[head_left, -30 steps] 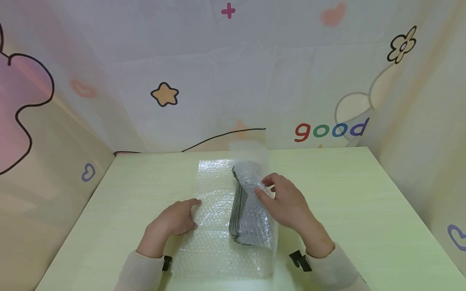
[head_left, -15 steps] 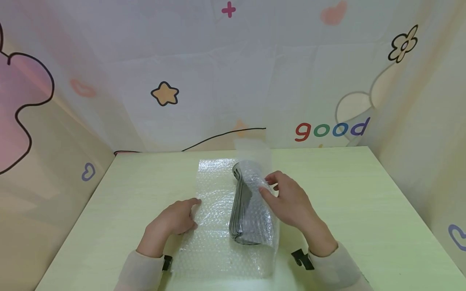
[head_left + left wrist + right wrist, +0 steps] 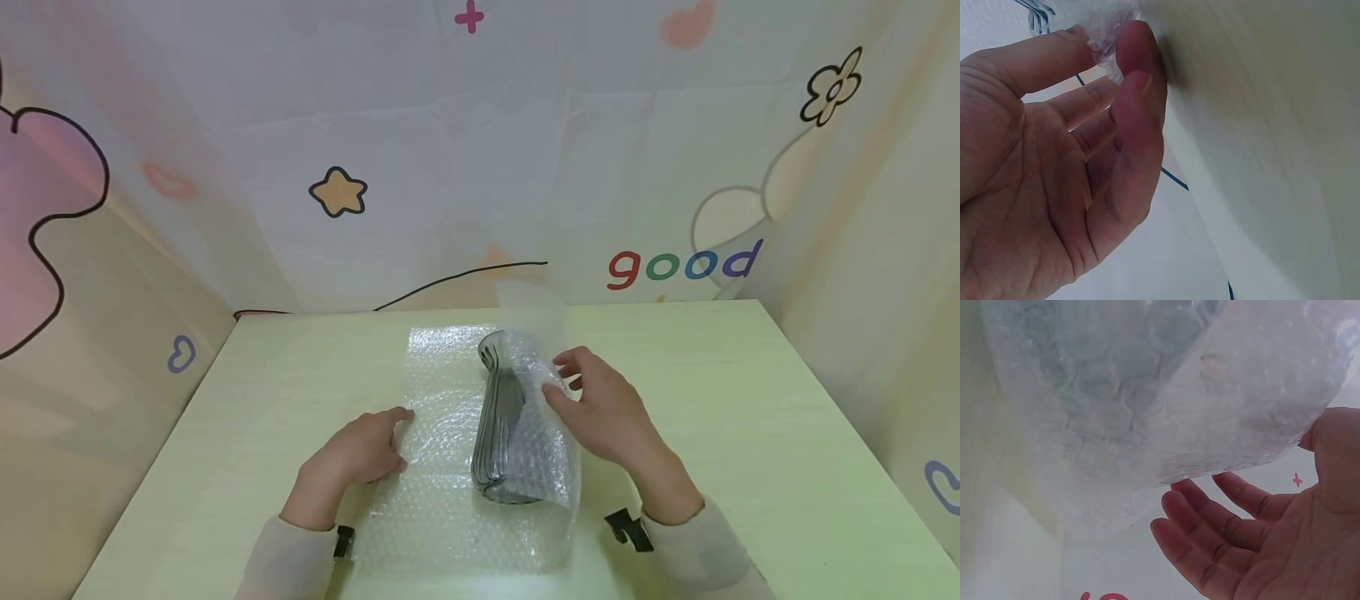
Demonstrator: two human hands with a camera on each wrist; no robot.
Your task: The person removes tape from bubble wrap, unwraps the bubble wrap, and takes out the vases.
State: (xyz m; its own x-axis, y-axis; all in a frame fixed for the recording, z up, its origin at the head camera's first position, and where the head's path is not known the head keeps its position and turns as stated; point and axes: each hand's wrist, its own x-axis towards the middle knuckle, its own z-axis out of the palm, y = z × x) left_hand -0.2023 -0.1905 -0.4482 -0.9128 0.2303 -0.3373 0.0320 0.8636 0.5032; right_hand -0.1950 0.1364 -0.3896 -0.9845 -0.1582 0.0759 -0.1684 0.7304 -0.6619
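A sheet of bubble wrap (image 3: 442, 433) lies under a grey, see-through, ribbed object (image 3: 498, 425) that flares at both ends, like a glass vase on its side. My left hand (image 3: 363, 448) rests at the sheet's left edge, index finger and thumb spread apart on it; in the left wrist view the fingertips touch a crumpled wrap edge (image 3: 1107, 37). My right hand (image 3: 603, 412) holds the wrap's raised flap (image 3: 551, 433) between thumb and fingers, on the object's right. That flap covers the object's right side. In the right wrist view, fingertips (image 3: 1175, 500) meet the flap's edge.
A pale green table (image 3: 750, 433) carries everything. Behind it hangs a printed cloth backdrop (image 3: 420, 167) with similar cloth on both sides. The wrap's far corner (image 3: 532, 304) stands up in front of the backdrop.
My right hand has drawn the flap a little to the right and more of the ribbed object shows. The left hand has stayed in place.
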